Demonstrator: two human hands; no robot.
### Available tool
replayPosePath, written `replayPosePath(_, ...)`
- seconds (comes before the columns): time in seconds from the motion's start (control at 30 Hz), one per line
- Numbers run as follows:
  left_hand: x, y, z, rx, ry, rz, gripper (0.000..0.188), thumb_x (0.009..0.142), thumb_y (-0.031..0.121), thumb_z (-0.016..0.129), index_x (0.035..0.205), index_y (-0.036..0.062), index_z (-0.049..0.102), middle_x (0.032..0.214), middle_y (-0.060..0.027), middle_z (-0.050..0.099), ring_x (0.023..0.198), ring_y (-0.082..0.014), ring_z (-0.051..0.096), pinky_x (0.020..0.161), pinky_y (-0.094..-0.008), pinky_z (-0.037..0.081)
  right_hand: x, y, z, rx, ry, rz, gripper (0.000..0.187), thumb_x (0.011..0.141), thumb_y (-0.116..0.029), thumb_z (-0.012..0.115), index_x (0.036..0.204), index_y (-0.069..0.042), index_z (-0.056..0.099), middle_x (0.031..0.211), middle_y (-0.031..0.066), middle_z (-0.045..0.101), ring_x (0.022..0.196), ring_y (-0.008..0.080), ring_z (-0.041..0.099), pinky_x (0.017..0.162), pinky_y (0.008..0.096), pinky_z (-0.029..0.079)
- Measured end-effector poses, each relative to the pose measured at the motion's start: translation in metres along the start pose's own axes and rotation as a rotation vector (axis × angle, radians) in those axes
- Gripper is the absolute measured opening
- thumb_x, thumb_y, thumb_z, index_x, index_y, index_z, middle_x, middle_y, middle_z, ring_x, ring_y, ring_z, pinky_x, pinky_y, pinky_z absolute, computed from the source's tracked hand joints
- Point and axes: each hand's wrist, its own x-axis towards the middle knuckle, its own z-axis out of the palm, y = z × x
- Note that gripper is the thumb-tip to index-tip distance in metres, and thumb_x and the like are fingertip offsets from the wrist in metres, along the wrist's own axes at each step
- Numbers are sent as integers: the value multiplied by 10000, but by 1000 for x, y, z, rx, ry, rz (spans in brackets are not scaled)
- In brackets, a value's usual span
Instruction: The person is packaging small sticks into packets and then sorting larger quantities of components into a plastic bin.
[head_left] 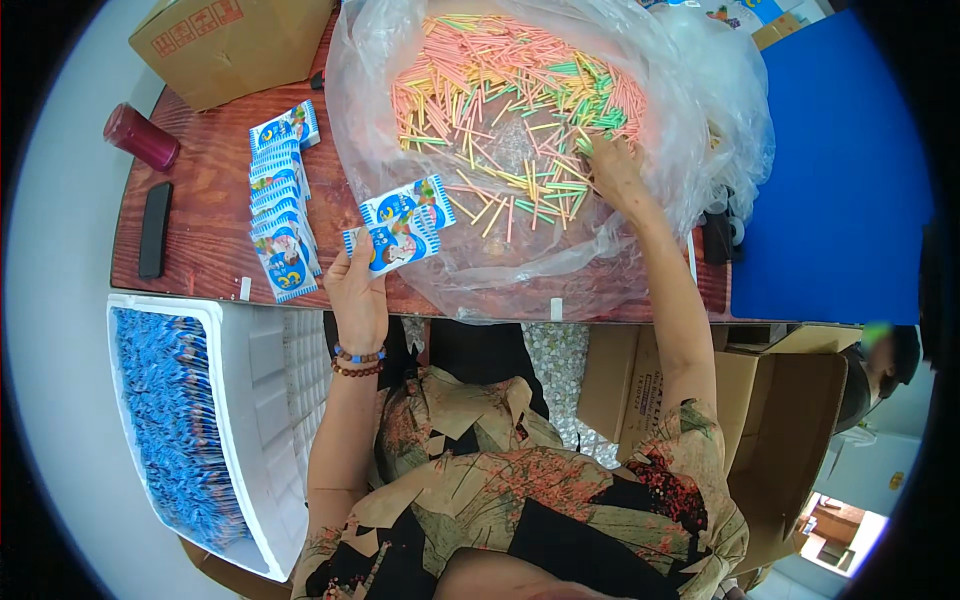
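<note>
My left hand (pixel 357 287) pinches small blue-and-white packets (pixel 405 243), two of them overlapping, just in front of a large clear plastic bag (pixel 470 285). The bag lies spread on the table, with a heap of thin pink, yellow and green sticks (pixel 500 60) on it. At the heap's right side, my right hand (pixel 617 172) reaches in among the sticks. Its fingers are bent together at some greenish sticks; how many they grip is hidden. Left of my left hand, an overlapping row of similar packets (pixel 283 222) lies on the wood.
A white foam box (pixel 262 400) full of blue packets stands at the left below the red-brown table (pixel 210 220). On the table are a dark phone-like object (pixel 155 230), a dark red cup (pixel 140 137) and a cardboard box (pixel 235 50). Open cartons (pixel 780 430) stand lower right, near another person.
</note>
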Motion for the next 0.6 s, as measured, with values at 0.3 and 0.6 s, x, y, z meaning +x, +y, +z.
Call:
replayPosePath(0.3, -1, 3, 2, -7, 4, -10, 174, 949, 133, 576, 1016, -9, 653, 1014, -79, 679, 916, -133, 647, 824, -293, 528, 4, 3, -14, 890, 15, 216, 258, 905, -134, 520, 1124, -3, 564, 981, 122, 641, 956, 284, 571, 875, 392, 408)
replayPosePath(0.6, -1, 4, 4, -8, 3, -18, 152, 944, 122, 585, 1004, 3, 658, 995, -65, 684, 884, -104, 648, 798, -266, 528, 5, 7, -10, 1145, 40, 366, 205, 921, -58, 458, 1059, 6, 596, 950, 74, 658, 841, 171, 596, 790, 297, 453)
